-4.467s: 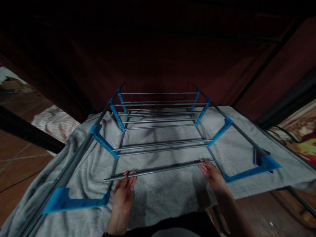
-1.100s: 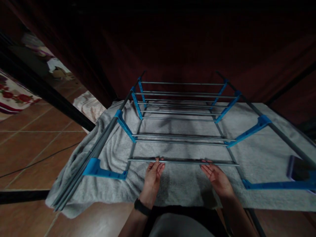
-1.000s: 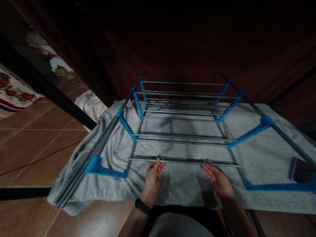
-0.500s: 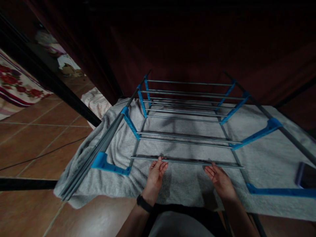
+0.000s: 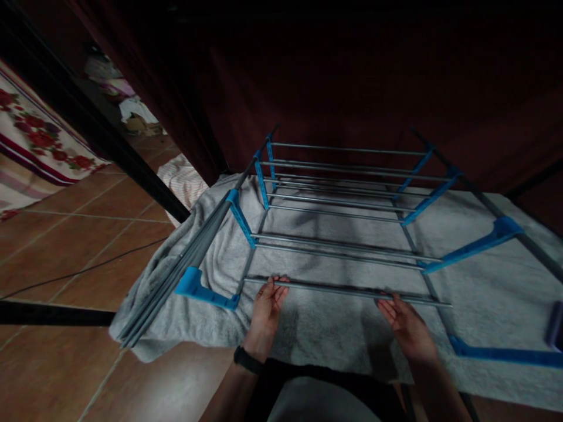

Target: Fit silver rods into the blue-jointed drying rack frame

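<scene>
A grey metal rack with blue plastic brackets [image 5: 240,217] lies flat on a grey towel [image 5: 334,328]. My left hand [image 5: 266,308] and my right hand [image 5: 407,325] both rest palm-up under the nearest thin metal rods [image 5: 334,288], fingertips touching them, fingers stretched out and slightly apart. A black band sits on my left wrist. The near left blue bracket [image 5: 204,290] lies just left of my left hand. Another blue bracket [image 5: 501,354] lies to the right of my right hand.
Brown floor tiles [image 5: 65,246] spread to the left, crossed by a thin dark cable. A black bar [image 5: 53,313] runs at the lower left. A floral cloth [image 5: 39,143] and a striped cloth [image 5: 182,179] lie at the left. A dark purple object [image 5: 555,325] sits at the right edge.
The view has shifted right, so the rack sits further right in the frame. Both hands stay under the nearest rods with fingers stretched out.
</scene>
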`<action>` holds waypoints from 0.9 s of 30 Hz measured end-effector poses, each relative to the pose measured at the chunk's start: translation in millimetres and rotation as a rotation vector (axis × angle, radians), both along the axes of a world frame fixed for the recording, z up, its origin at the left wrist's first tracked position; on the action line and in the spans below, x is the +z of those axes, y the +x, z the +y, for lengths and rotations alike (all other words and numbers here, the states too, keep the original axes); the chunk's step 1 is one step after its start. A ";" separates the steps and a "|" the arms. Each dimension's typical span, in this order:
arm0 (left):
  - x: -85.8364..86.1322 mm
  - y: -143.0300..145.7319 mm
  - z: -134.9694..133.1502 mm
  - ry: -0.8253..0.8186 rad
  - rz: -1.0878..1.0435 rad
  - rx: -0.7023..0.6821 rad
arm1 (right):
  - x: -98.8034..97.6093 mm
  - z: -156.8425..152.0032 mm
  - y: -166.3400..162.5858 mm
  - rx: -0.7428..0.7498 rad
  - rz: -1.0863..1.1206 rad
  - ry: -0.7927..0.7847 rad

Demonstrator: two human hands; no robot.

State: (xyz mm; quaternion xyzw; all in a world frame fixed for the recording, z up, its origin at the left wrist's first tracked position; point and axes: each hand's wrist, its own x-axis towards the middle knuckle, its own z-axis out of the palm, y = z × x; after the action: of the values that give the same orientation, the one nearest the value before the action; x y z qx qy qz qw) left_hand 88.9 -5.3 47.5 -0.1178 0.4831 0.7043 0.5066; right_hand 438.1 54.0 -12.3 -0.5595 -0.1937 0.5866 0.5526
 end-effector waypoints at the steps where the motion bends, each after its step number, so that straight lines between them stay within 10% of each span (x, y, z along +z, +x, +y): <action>1: -0.2 -4.0 -0.5 -0.004 0.000 0.017 | 1.2 0.5 0.6 -0.016 0.000 0.002; 27: 13.2 -40.1 -7.1 0.014 0.094 0.146 | 38.2 14.2 40.0 -0.280 -0.119 0.024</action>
State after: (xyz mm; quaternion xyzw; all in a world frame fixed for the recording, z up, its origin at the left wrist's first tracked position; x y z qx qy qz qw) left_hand 48.9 -12.4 60.7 -0.1159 0.4914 0.7475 0.4317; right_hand 478.0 68.1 25.9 -0.6081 -0.1529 0.4673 0.6233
